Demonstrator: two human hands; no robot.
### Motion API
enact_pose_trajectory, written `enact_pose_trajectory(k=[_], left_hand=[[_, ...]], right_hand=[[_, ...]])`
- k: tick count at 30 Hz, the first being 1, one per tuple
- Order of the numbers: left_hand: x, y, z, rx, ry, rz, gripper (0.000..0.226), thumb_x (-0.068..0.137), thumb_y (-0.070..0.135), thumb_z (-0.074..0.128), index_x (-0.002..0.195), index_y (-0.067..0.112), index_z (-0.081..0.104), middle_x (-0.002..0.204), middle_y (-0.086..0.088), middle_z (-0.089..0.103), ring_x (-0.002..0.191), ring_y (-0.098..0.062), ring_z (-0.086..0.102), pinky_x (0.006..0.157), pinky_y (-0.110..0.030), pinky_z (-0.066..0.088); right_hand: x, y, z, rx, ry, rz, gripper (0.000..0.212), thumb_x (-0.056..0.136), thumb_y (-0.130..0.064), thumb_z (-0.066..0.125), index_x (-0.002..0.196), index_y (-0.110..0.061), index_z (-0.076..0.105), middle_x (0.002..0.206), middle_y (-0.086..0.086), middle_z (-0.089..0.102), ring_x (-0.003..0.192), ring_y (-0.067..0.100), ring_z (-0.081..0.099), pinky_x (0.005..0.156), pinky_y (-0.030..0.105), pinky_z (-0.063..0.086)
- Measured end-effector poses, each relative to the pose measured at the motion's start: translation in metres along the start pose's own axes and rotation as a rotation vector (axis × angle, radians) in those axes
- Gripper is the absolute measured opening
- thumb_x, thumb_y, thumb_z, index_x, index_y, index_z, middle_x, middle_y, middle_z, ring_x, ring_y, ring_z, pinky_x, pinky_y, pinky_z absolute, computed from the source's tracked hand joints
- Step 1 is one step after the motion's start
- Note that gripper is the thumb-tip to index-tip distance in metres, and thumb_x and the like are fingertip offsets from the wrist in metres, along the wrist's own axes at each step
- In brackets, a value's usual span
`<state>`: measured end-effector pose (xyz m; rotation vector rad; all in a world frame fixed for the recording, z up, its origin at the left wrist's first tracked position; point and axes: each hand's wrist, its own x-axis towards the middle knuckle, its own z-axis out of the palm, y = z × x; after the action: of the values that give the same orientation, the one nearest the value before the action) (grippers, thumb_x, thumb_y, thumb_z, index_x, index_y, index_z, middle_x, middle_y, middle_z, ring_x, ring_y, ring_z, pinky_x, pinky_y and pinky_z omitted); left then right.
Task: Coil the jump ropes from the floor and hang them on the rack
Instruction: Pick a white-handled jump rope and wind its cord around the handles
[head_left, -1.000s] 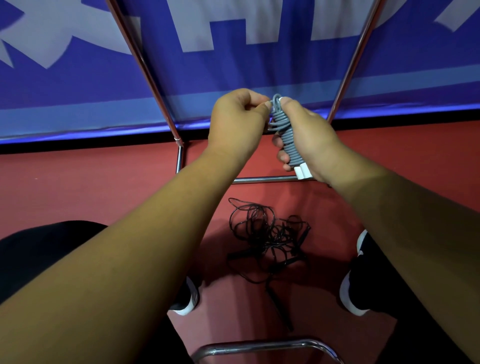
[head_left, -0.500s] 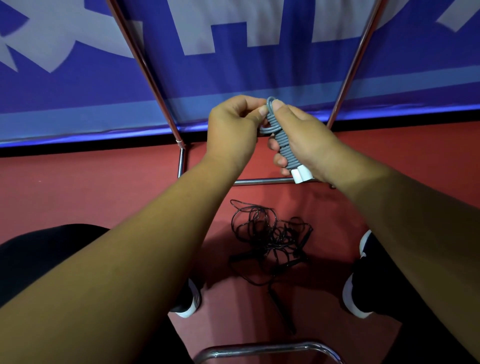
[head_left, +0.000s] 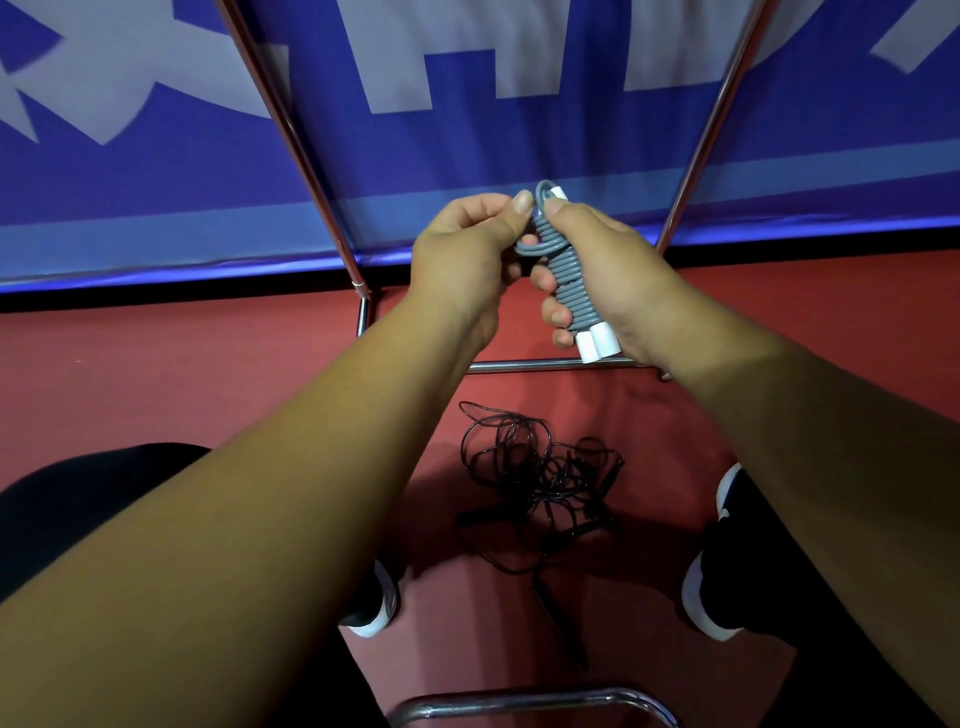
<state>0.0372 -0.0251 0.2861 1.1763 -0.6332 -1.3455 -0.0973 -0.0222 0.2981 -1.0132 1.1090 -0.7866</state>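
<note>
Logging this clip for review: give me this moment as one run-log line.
phase: coiling grey rope | right hand: holds coil | left hand: pinches loose loop | black rope: tangled on floor | rack: behind hands

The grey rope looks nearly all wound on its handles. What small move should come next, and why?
Probably tuck the last loop in. The left hand pinches a loose loop near the top of the grey rope, while the right hand grips the wound bundle. Fixing it should stop the coil from unwinding before hanging.
</note>
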Motion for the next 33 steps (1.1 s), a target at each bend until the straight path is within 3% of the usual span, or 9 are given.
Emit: enact_pose_trajectory(k=[3, 7, 10, 15, 20, 23, 26, 28, 33], left_hand=[[0.001, 0.0, -0.001, -0.044, -0.017, -0.007, 0.012, 0.095, 0.009, 0.073, 0.095, 0.007, 0.061, 0.069, -0.008, 0.063, 0.055, -0.015, 0.054, 0.05, -0.025, 0.042], [-0.002, -0.006, -0.005, -0.035, -0.004, -0.019, 0.011, 0.096, 0.016, 0.075, 0.097, 0.009, 0.066, 0.082, -0.011, 0.07, 0.064, -0.018, 0.057, 0.056, -0.026, 0.044], [-0.002, -0.003, -0.006, 0.121, -0.005, 0.029, 0.016, 0.096, 0.02, 0.075, 0.104, 0.008, 0.07, 0.09, -0.012, 0.074, 0.076, -0.021, 0.066, 0.067, -0.031, 0.051], [0.005, 0.01, -0.005, 0.372, -0.152, 0.109, 0.023, 0.094, 0.005, 0.072, 0.116, 0.013, 0.074, 0.078, -0.009, 0.069, 0.069, -0.019, 0.065, 0.081, -0.041, 0.061], [0.006, 0.012, -0.003, 0.551, -0.211, 0.078, 0.011, 0.095, 0.004, 0.068, 0.104, 0.005, 0.075, 0.076, -0.006, 0.069, 0.062, -0.014, 0.061, 0.068, -0.033, 0.058], [0.005, 0.012, -0.004, 0.55, -0.181, 0.159, 0.006, 0.095, 0.006, 0.069, 0.099, 0.006, 0.073, 0.079, -0.005, 0.069, 0.069, -0.012, 0.062, 0.07, -0.031, 0.056], [0.002, 0.016, -0.001, 0.579, -0.182, 0.295, 0.005, 0.095, 0.004, 0.067, 0.095, 0.007, 0.071, 0.078, -0.003, 0.07, 0.071, -0.01, 0.062, 0.071, -0.028, 0.054], [-0.002, 0.02, 0.003, 0.557, -0.212, 0.362, 0.005, 0.095, 0.001, 0.065, 0.095, 0.004, 0.069, 0.079, -0.008, 0.07, 0.074, -0.014, 0.063, 0.077, -0.034, 0.057], [-0.003, 0.032, 0.007, 0.357, -0.19, 0.294, 0.007, 0.097, 0.007, 0.064, 0.093, 0.009, 0.068, 0.081, -0.009, 0.071, 0.079, -0.021, 0.066, 0.083, -0.043, 0.059]], right_hand=[[-0.002, -0.001, 0.003, -0.038, -0.016, -0.005, 0.032, 0.109, -0.053, 0.049, 0.109, -0.021, 0.056, 0.07, 0.006, 0.055, 0.046, 0.021, 0.046, 0.052, 0.031, 0.045], [0.0, -0.001, 0.003, -0.1, -0.018, 0.015, 0.029, 0.11, -0.05, 0.05, 0.11, -0.022, 0.057, 0.07, 0.005, 0.056, 0.045, 0.021, 0.048, 0.052, 0.031, 0.046], [0.004, 0.001, 0.0, -0.206, 0.023, 0.011, 0.026, 0.108, -0.051, 0.051, 0.107, -0.026, 0.059, 0.074, 0.005, 0.059, 0.047, 0.022, 0.052, 0.051, 0.034, 0.049], [0.008, 0.005, -0.013, -0.479, 0.123, -0.033, 0.027, 0.104, -0.052, 0.053, 0.119, -0.031, 0.055, 0.084, 0.006, 0.065, 0.048, 0.018, 0.058, 0.05, 0.037, 0.055], [0.003, 0.01, -0.014, -0.673, 0.092, -0.041, 0.031, 0.094, -0.055, 0.066, 0.109, -0.03, 0.055, 0.08, 0.005, 0.065, 0.05, 0.018, 0.061, 0.049, 0.034, 0.056], [0.001, 0.011, -0.015, -0.775, 0.075, -0.04, 0.032, 0.094, -0.056, 0.066, 0.104, -0.027, 0.055, 0.076, 0.008, 0.066, 0.051, 0.02, 0.063, 0.048, 0.035, 0.058], [0.002, 0.01, -0.016, -0.788, 0.062, -0.02, 0.037, 0.094, -0.061, 0.065, 0.098, -0.026, 0.057, 0.075, 0.008, 0.064, 0.05, 0.023, 0.061, 0.051, 0.04, 0.058], [0.003, 0.007, -0.016, -0.743, 0.111, 0.013, 0.042, 0.094, -0.065, 0.063, 0.095, -0.023, 0.06, 0.073, 0.009, 0.062, 0.051, 0.024, 0.059, 0.051, 0.04, 0.057], [0.004, 0.003, -0.016, -0.6, 0.194, 0.034, 0.056, 0.082, -0.077, 0.067, 0.08, -0.021, 0.064, 0.058, 0.0, 0.057, 0.047, 0.023, 0.053, 0.048, 0.032, 0.047]])
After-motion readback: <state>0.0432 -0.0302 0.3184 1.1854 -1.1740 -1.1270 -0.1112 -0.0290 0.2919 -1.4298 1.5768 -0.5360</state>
